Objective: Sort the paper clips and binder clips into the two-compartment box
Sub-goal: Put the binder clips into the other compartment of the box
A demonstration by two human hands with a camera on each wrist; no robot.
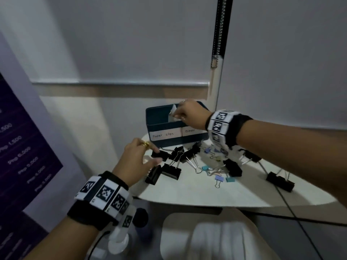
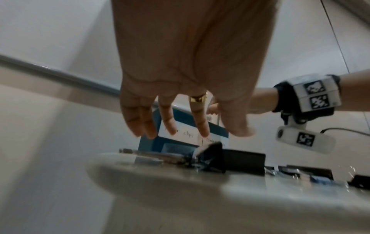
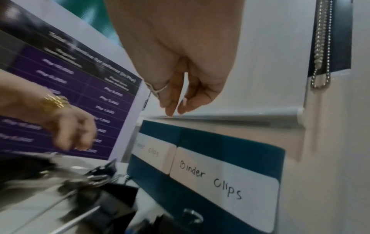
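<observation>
A dark blue two-compartment box [image 1: 165,126] labelled "Paper clips" and "Binder clips" stands at the back of a small white table [image 1: 197,192]. My right hand [image 1: 176,115] hangs over the box beside its white divider [image 1: 173,111]. In the right wrist view its fingertips [image 3: 170,110] point down above the box rim [image 3: 230,142] with nothing seen between them. My left hand [image 1: 156,154] is spread open just above a black binder clip [image 1: 159,154] at the left of the pile. Further black binder clips [image 1: 171,171] and small pastel binder clips [image 1: 218,178] lie scattered in front of the box.
A purple poster [image 1: 22,147] stands close on the left. A bead chain [image 1: 216,61] hangs behind the box. A black cable [image 1: 281,196] crosses the table's right side past a black clip [image 1: 279,181]. The table's curved front edge [image 1: 187,202] is near.
</observation>
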